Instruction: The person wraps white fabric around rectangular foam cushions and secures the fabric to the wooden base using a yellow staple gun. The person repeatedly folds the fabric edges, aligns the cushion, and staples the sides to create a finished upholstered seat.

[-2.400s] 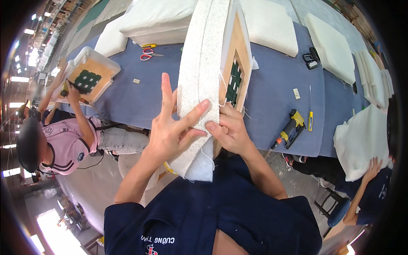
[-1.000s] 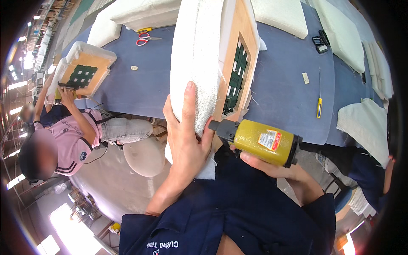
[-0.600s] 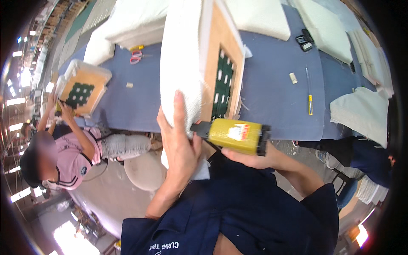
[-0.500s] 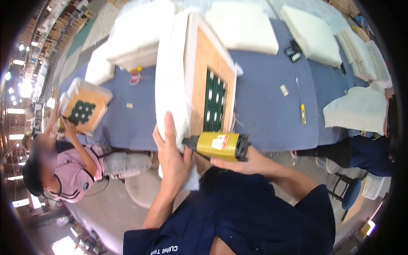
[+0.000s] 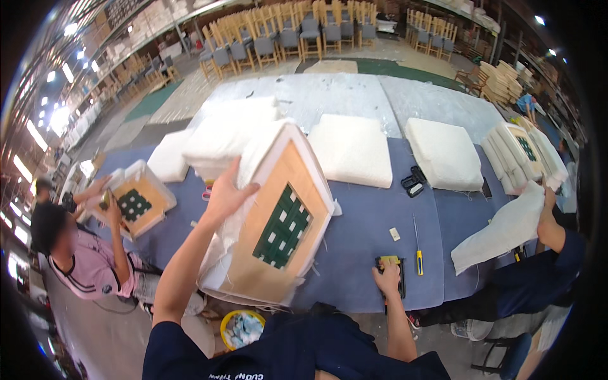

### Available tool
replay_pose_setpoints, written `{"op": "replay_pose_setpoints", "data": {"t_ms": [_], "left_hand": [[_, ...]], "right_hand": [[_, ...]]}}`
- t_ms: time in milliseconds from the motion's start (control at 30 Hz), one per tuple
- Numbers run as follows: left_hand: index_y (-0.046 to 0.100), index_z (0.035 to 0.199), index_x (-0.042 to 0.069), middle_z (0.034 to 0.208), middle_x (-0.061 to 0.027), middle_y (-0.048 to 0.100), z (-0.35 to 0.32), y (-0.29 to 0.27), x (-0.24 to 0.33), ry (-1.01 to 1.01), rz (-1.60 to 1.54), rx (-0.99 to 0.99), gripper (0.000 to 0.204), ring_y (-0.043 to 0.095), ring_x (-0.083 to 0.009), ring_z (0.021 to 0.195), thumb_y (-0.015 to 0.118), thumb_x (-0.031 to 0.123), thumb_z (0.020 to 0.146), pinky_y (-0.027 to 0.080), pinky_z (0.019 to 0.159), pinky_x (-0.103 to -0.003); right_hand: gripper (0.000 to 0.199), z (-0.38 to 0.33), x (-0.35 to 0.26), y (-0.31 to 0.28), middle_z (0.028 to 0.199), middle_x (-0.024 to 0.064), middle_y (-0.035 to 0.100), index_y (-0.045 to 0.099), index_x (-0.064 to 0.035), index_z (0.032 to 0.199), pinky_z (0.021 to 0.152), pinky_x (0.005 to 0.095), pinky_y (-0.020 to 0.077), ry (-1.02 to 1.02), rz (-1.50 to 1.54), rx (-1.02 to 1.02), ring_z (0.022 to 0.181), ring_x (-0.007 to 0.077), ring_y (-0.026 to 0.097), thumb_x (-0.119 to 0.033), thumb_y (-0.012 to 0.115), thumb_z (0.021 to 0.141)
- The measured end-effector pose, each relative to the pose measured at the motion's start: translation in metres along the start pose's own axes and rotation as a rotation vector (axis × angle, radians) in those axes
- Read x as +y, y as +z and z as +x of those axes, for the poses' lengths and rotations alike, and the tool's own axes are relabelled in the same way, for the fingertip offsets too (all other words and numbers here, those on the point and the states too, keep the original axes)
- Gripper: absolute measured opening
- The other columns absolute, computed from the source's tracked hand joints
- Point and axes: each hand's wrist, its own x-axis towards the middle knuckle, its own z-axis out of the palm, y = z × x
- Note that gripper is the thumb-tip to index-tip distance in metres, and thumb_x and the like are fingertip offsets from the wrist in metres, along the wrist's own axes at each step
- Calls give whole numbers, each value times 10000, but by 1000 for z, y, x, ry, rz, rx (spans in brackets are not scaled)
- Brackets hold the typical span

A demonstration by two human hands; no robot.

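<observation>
A chair seat cushion stands tilted on the table edge in front of me. Its wooden underside, with green woven webbing in the opening, faces right, and white padding wraps its sides. My left hand grips the cushion's upper left side, thumb spread over the padding. To the right, my right hand is closed round a yellow and black staple gun low over the blue tabletop, and partly hides it. Just right of that hand lies a screwdriver with a yellow handle. A small pale block is beyond the staple gun.
White cushions line the table's far side, with a black object among them. A co-worker in pink handles another seat at left; another person's arm holds white fabric at right. A yellow bucket stands below.
The staple gun, in my right hand, has moved from the cushion's lower edge rightward to the table. My left hand has shifted up the cushion, which leans more. The view has risen.
</observation>
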Motion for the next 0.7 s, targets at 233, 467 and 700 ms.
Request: {"op": "replay_pose_setpoints", "data": {"t_ms": [233,467,700], "left_hand": [[324,1676,-21,1385,-275,666,-78,33,79,390,253,115,1176,655,-459,1256,941,202,701,490,1111,-507],[414,1605,-37,1530,-271,531,-198,50,21,217,59,-56,1086,511,-452,1405,927,346,727,377,1194,-555],[398,1677,30,1644,-191,508,-61,38,67,239,-572,-122,957,491,-320,1504,765,508,934,381,1212,-491]], "right_hand": [[354,44,-224,-171,1030,79,671,657,-40,1073,934,368,531,-276,1630,-133,990,224,681,-375,570,1146],[299,-1,-273,-192,1056,98,604,605,-17,881,816,335,411,-276,1463,-425,939,158,534,-240,584,1080],[359,-1,-270,-167,985,114,626,542,-52,869,929,417,483,-186,1446,-411,1012,223,595,-313,558,1114]]}}
